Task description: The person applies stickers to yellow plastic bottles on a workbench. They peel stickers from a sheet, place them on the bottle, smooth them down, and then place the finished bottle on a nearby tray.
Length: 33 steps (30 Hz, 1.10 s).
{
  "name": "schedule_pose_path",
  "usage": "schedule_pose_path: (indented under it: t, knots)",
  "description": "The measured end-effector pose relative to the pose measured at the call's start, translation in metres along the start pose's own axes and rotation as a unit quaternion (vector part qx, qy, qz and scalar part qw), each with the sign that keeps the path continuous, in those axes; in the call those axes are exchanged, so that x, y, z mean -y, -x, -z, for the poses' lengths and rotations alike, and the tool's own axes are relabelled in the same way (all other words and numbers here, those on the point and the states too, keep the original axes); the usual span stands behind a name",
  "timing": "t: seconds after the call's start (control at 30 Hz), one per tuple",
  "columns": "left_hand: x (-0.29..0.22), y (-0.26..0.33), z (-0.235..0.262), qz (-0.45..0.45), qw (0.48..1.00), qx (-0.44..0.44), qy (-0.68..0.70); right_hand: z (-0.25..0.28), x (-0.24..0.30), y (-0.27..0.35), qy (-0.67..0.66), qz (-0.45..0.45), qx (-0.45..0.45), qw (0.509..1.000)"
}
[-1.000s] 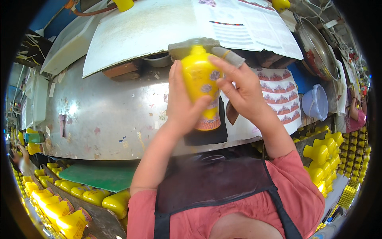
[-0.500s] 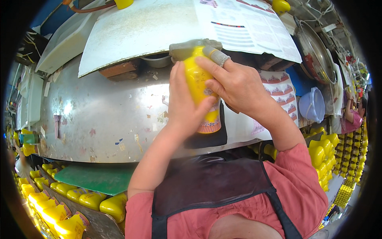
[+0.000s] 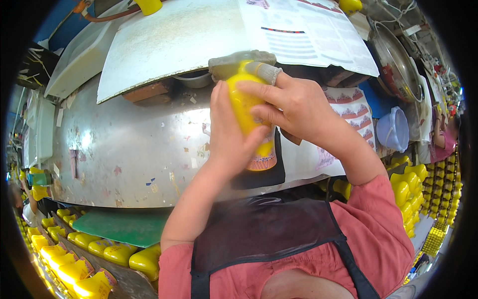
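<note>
A glossy yellow vase with a patterned pink and blue band at its base lies tilted between my hands, its neck pointing away from me. My left hand is wrapped along its left side, thumb across the lower body. Bent over the right side, my right hand presses its fingers on the upper body. A grey cloth sleeve covers one of its fingers. A small brown flat piece shows below the right palm; I cannot tell whether that hand holds it. The vase's neck meets a grey cloth-like lump, and a black pad lies under its base.
A white board rests raised on bricks over the metal table. Printed sheets, a lilac bucket and a large metal basin stand right. Several yellow vases line shelves below, beside a green board.
My right fingers have shifted slightly down and to the left across the vase. Both hands stay on it. The whole view has moved a little.
</note>
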<state>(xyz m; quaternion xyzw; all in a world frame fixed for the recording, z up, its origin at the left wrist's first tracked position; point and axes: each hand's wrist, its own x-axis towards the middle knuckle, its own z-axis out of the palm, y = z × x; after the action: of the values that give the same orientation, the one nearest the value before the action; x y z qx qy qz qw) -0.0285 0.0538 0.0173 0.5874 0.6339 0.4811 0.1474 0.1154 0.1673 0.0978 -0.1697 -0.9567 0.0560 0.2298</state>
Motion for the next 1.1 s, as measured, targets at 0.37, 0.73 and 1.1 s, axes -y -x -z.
schedule_pose_path:
  t: [0.37,0.73,1.1]
  knots:
    - [-0.01,0.0,0.004,0.004,0.998,0.001,-0.055,-0.006,-0.011,0.01,-0.163,-0.114,-0.016,0.98]
    - [-0.012,-0.048,0.01,0.096,0.992,-0.057,0.066,-0.011,-0.02,0.004,-0.321,-0.28,0.037,0.904]
    - [-0.006,-0.047,-0.003,0.114,0.98,-0.111,0.121,-0.024,-0.028,0.01,-0.346,-0.251,-0.004,0.904]
